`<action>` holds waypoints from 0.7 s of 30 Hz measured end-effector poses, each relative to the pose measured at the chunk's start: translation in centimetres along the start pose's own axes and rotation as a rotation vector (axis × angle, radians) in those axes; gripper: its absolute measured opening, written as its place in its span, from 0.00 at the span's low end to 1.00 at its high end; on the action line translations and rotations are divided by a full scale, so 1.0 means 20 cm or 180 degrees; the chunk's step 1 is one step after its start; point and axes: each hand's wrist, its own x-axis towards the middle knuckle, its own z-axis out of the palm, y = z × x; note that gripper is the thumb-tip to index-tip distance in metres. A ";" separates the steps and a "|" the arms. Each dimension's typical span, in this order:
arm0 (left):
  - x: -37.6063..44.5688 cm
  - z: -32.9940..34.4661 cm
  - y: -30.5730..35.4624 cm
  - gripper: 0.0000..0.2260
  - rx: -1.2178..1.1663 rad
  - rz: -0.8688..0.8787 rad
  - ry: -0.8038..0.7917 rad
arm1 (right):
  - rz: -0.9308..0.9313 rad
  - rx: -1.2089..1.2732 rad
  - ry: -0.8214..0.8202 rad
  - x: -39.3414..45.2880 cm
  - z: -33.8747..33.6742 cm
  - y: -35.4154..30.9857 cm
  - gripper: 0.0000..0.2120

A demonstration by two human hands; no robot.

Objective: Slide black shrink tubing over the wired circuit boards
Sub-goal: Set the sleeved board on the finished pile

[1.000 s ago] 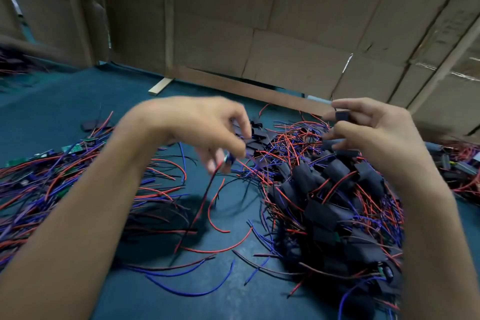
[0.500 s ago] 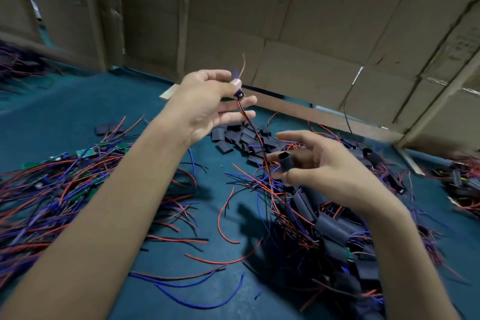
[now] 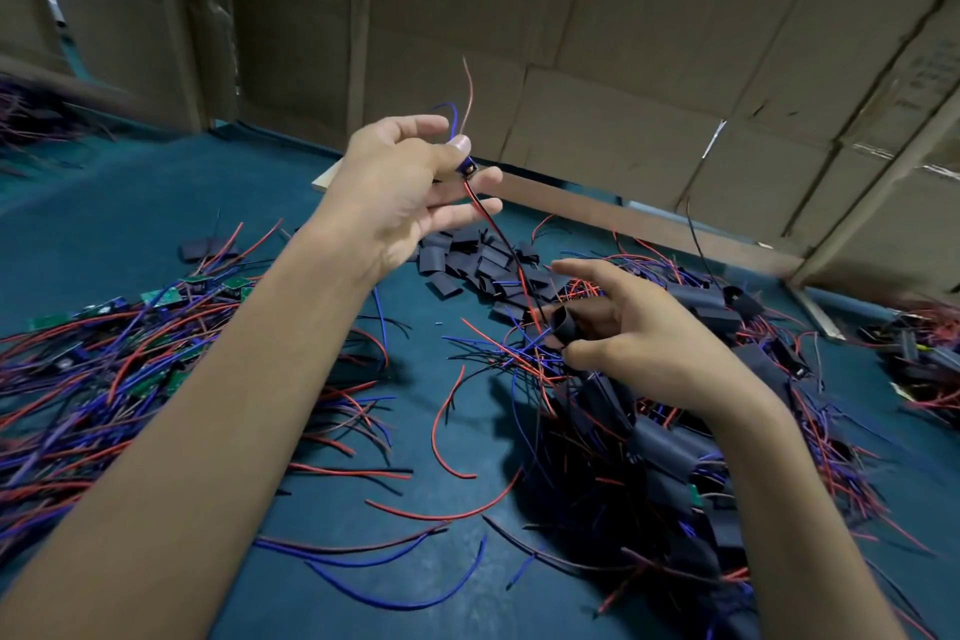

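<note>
My left hand [image 3: 410, 187] is raised above the table and pinches a small wired circuit board [image 3: 466, 168] between thumb and forefinger. Its red and black wires [image 3: 501, 244] hang down toward my right hand [image 3: 639, 348]. The right hand is lower and to the right and pinches a short black shrink tube [image 3: 563, 322] with its open end facing the hanging wires. A blue and a pale red wire stick up above the left hand.
Loose cut tubing pieces [image 3: 467, 260] lie on the blue table [image 3: 130, 224] behind the hands. Bare boards with red and blue wires [image 3: 104, 343] are heaped on the left, tubed ones [image 3: 675, 447] on the right. Cardboard walls [image 3: 623, 42] close off the back.
The left hand lifted the board from the table up into the air. The right hand came down and left with the tube, toward the hanging wires.
</note>
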 end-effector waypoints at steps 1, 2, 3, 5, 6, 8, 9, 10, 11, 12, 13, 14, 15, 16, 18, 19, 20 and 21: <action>0.00 0.00 0.00 0.12 -0.0012 0.0004 0.0012 | -0.0009 -0.0002 -0.0008 0.00 0.00 0.00 0.39; 0.00 0.00 0.00 0.12 -0.0024 0.0006 0.0026 | -0.0013 -0.0026 -0.0013 0.00 0.00 0.01 0.39; 0.00 0.00 0.00 0.12 -0.0043 0.0006 0.0040 | -0.0016 -0.0063 -0.0018 0.01 0.00 0.01 0.38; 0.01 0.00 0.01 0.12 -0.0085 -0.0001 0.0054 | 0.0001 -0.0125 -0.0034 0.01 0.00 0.02 0.38; 0.01 0.00 0.01 0.12 -0.0091 -0.0005 0.0052 | 0.0005 -0.0163 -0.0051 0.01 0.00 0.01 0.38; 0.01 -0.01 0.02 0.12 -0.0084 -0.0003 0.0047 | -0.0003 -0.0241 -0.0095 0.00 0.00 0.01 0.38; 0.01 -0.01 0.02 0.12 -0.0076 0.0001 0.0042 | -0.0003 -0.0256 -0.0108 0.00 -0.01 0.00 0.38; 0.00 -0.01 0.03 0.12 -0.0062 0.0002 0.0030 | -0.0006 -0.0261 -0.0114 0.00 -0.01 0.00 0.39; 0.00 -0.01 0.02 0.12 -0.0043 -0.0004 0.0020 | -0.0017 -0.0267 -0.0118 -0.01 -0.01 -0.01 0.39; 0.00 -0.01 0.02 0.12 -0.0024 -0.0016 0.0014 | -0.0028 -0.0279 -0.0117 -0.01 -0.01 -0.01 0.39; 0.00 -0.01 0.02 0.12 -0.0017 -0.0031 0.0007 | -0.0040 -0.0291 -0.0117 -0.01 0.00 -0.01 0.39; 0.00 0.00 0.02 0.12 -0.0020 -0.0049 -0.0006 | -0.0051 -0.0291 -0.0120 -0.01 0.00 -0.02 0.39; 0.00 0.00 0.01 0.11 -0.0030 -0.0066 -0.0023 | -0.0066 -0.0278 -0.0131 -0.01 0.00 -0.02 0.39; -0.01 0.00 0.01 0.11 -0.0041 -0.0076 -0.0038 | -0.0081 -0.0264 -0.0142 -0.01 0.01 -0.02 0.39; -0.01 0.00 0.01 0.11 -0.0046 -0.0069 -0.0039 | -0.0124 -0.0242 -0.0145 -0.01 0.01 -0.03 0.40; -0.01 0.00 0.01 0.11 -0.0043 -0.0060 -0.0030 | -0.0145 -0.0225 -0.0142 -0.01 0.02 -0.03 0.40; -0.01 0.00 0.02 0.11 -0.0043 -0.0058 -0.0022 | -0.0158 -0.0203 -0.0137 -0.01 0.02 -0.02 0.40; -0.01 0.00 0.02 0.11 -0.0046 -0.0062 -0.0013 | -0.0162 -0.0184 -0.0128 0.00 0.02 -0.02 0.40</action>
